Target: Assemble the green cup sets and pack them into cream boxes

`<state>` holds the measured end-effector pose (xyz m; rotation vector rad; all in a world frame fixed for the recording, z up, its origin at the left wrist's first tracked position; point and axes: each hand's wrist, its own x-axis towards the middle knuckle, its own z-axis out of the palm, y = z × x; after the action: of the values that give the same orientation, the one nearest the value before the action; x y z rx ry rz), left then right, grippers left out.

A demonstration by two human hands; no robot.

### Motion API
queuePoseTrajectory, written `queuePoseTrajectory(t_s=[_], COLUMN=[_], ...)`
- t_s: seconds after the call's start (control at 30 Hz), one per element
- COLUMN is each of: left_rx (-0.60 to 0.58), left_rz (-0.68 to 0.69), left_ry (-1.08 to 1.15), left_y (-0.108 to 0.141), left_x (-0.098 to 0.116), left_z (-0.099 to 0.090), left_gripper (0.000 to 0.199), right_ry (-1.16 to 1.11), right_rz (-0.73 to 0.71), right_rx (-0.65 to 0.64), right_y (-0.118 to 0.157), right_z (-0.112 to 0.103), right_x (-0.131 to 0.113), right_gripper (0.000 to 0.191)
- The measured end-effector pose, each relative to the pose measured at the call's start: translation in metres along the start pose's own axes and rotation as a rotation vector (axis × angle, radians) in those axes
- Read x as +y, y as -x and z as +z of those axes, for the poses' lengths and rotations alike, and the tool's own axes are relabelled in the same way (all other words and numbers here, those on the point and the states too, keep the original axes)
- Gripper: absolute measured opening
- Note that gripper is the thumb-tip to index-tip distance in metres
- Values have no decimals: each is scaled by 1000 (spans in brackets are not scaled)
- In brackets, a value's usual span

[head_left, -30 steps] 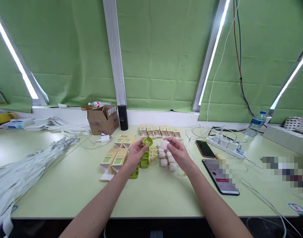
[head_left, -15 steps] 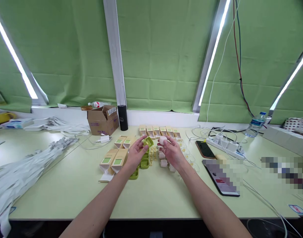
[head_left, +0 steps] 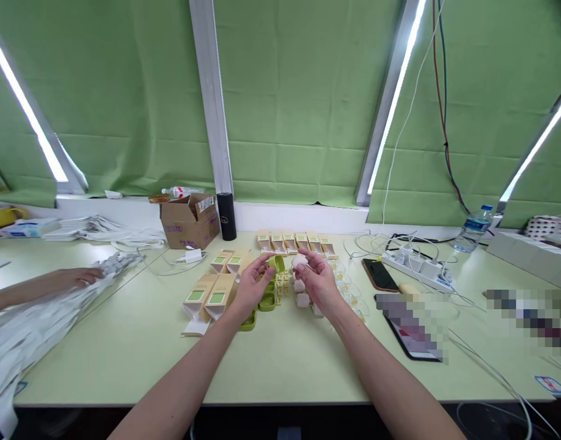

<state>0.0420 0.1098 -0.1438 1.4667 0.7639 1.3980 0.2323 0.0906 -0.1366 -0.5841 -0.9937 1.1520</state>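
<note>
Between its thumb and fingers my left hand (head_left: 253, 284) holds a small green tray (head_left: 277, 264), tilted above the table. My right hand (head_left: 321, 282) grips a white rounded piece (head_left: 299, 261) close beside it, the two apart. Below lie several green trays (head_left: 267, 302), small yellow pieces (head_left: 283, 287) in columns and several white pieces (head_left: 302, 300). Clear plastic covers (head_left: 349, 290) are partly hidden behind my right hand. Open cream boxes with green labels (head_left: 222, 289) stand left of my left hand.
Another person's hand (head_left: 81, 277) rests on white straps (head_left: 37, 324) at the left. A row of cream boxes (head_left: 295, 242), a carton (head_left: 189, 225) and a black cylinder (head_left: 226, 217) stand behind. Phone (head_left: 380, 275), tablet (head_left: 411, 333) and power strip (head_left: 418, 269) lie right.
Another person's hand has come in over the straps at the left. The green tray in my left hand has turned more upright, and the white piece in my right hand has tilted.
</note>
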Motion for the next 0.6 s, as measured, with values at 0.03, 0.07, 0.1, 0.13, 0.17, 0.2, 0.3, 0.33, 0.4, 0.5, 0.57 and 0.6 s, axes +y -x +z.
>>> queuePoseTrajectory(t_s=[0.03, 0.07, 0.1, 0.13, 0.17, 0.2, 0.3, 0.33, 0.4, 0.5, 0.57, 0.6], left_rx=[3, 5, 6, 11, 19, 29, 51, 52, 53, 54, 49, 44], left_rz=[6, 13, 19, 28, 36, 43, 59, 63, 75, 106, 125, 130], left_ry=[-21, -44, -67, -91, -117, -146, -223, -235, -248, -292, -331, -348], left_y=[0, -1, -1, -2, -2, -2, -1, 0, 1, 2, 2, 2], left_x=[-1, -3, -4, -6, -7, -8, -9, -8, -6, -2, -1, -1], left_z=[0, -1, -2, -2, -3, -3, -3, -3, -2, -1, -1, 0], left_gripper=[64, 63, 63, 62, 62, 61, 56, 54, 52, 50, 49, 49], right_ry=[7, 15, 28, 44, 62, 82, 165, 197, 254, 300, 316, 322], right_rz=[0, 2, 4, 6, 5, 5, 18, 22, 24, 21, 22, 23], right_rx=[10, 14, 12, 6, -3, -15, -56, -63, -68, -66, -76, -83], right_y=[-1, -1, -1, -1, -1, 0, 4, 5, 7, 7, 7, 6], right_z=[-1, -1, -2, -2, -2, -1, 1, 1, 2, 1, 0, 0], right_x=[1, 2, 3, 4, 4, 4, 2, 2, 1, 2, 4, 4], right_gripper=[47, 46, 45, 44, 43, 43, 43, 43, 45, 49, 51, 52])
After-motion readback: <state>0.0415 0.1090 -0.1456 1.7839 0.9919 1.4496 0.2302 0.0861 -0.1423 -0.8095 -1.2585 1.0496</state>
